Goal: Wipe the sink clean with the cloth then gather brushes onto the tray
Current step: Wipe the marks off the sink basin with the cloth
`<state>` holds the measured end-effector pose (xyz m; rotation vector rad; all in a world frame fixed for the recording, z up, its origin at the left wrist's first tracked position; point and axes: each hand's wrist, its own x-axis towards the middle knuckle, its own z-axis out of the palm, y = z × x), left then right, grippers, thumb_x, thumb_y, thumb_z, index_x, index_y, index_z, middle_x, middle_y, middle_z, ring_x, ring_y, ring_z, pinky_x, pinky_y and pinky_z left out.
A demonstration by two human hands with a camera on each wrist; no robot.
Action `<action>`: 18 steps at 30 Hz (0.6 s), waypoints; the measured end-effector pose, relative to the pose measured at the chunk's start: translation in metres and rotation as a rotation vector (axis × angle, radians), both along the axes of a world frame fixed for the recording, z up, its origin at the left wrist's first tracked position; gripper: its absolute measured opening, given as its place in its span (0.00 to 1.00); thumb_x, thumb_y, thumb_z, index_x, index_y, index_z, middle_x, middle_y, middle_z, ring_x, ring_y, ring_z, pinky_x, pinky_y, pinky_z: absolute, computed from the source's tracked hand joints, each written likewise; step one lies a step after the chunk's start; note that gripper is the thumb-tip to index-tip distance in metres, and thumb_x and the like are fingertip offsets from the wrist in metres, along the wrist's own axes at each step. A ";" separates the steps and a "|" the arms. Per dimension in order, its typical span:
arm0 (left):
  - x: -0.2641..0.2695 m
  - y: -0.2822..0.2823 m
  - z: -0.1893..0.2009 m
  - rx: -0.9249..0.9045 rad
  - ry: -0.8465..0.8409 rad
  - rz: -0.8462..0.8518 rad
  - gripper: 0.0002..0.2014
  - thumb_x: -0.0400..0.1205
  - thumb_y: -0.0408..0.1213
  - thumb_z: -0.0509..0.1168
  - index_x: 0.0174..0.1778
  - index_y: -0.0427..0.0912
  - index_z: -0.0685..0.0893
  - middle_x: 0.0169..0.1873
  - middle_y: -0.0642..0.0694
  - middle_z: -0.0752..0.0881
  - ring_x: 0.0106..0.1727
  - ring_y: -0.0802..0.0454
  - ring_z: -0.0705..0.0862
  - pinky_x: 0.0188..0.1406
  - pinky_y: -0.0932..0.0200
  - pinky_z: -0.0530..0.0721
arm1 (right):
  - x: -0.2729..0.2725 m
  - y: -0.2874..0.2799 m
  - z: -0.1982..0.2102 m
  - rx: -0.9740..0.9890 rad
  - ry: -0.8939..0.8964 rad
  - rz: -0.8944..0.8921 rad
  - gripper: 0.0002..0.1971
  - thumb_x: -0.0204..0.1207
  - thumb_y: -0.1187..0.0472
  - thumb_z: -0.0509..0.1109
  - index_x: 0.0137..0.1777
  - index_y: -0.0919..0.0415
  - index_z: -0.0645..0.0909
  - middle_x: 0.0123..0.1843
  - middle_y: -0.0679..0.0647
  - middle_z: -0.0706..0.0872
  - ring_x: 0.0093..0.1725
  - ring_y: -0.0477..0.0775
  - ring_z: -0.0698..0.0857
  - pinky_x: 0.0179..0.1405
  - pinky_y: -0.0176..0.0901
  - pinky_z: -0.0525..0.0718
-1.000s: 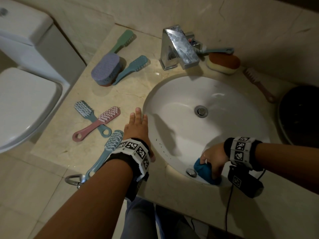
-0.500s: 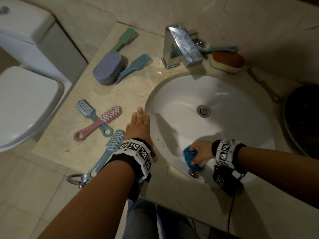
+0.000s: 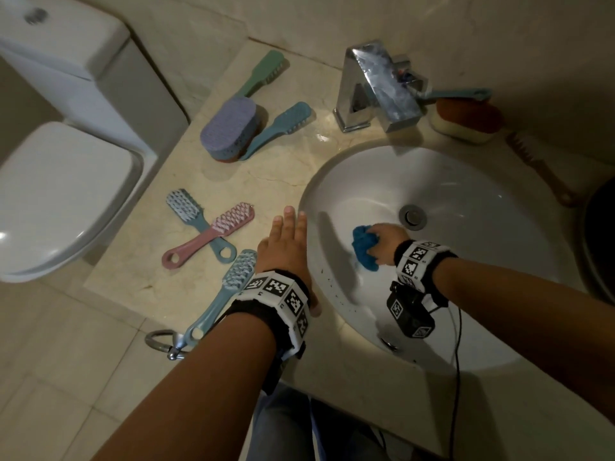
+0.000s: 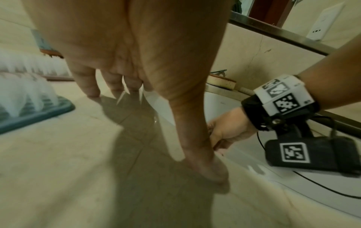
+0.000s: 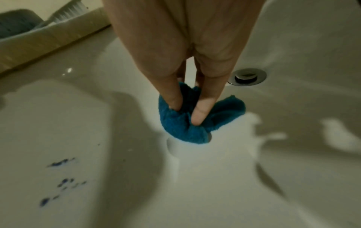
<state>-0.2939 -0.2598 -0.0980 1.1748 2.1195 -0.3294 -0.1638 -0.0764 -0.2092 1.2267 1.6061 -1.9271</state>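
**Cloth's now mid-basin, left hand parked on the counter**

Fingers of the right hand are curled into a bunched blue cloth, pinching it down against the white sink wall, just left of the chrome drain. The left hand lies flat with straight fingers on the marble counter, thumb at the sink's rim, holding nothing.

Room-wise: the bowl to the right of the drain and toward the faucet is open porcelain. Some small blue specks sit on the near-left slope.

Compared to a second ago, the cloth has travelled from the near rim, by the overflow hole, up and left toward the drain. The left hand hasn't budged.

Around it: a light blue brush lies just beside the left wrist, a blue brush and pink brush are crossed farther left, and a purple scrub brush sits between a green brush and a teal brush at the back. The chrome faucet overhangs the far rim, with a sponge and a brown brush to its right. A toilet stands left of the counter.
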 end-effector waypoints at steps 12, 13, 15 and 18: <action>-0.008 -0.001 -0.002 -0.027 0.023 0.013 0.78 0.55 0.57 0.83 0.79 0.40 0.25 0.79 0.39 0.25 0.82 0.41 0.31 0.82 0.45 0.43 | -0.021 -0.049 0.009 0.690 -0.064 0.677 0.25 0.76 0.69 0.67 0.73 0.56 0.73 0.73 0.60 0.73 0.71 0.60 0.74 0.65 0.34 0.68; -0.008 -0.001 -0.002 -0.029 0.018 0.016 0.78 0.54 0.57 0.83 0.79 0.40 0.25 0.79 0.39 0.25 0.82 0.41 0.31 0.82 0.45 0.43 | -0.018 -0.049 0.010 0.685 -0.047 0.688 0.25 0.76 0.70 0.67 0.73 0.57 0.74 0.73 0.59 0.74 0.70 0.59 0.74 0.63 0.32 0.67; -0.007 0.000 -0.003 -0.030 0.021 0.023 0.79 0.54 0.56 0.83 0.79 0.40 0.25 0.79 0.39 0.25 0.82 0.41 0.31 0.82 0.45 0.43 | -0.021 -0.049 0.009 0.692 0.016 0.624 0.25 0.74 0.73 0.67 0.70 0.58 0.77 0.72 0.59 0.75 0.70 0.59 0.75 0.60 0.29 0.65; -0.007 0.001 -0.004 -0.033 0.027 0.030 0.79 0.54 0.56 0.84 0.79 0.40 0.25 0.79 0.40 0.25 0.82 0.41 0.31 0.82 0.45 0.43 | -0.039 -0.045 0.006 0.746 0.151 0.477 0.22 0.69 0.80 0.66 0.62 0.64 0.81 0.67 0.62 0.78 0.67 0.60 0.76 0.59 0.29 0.66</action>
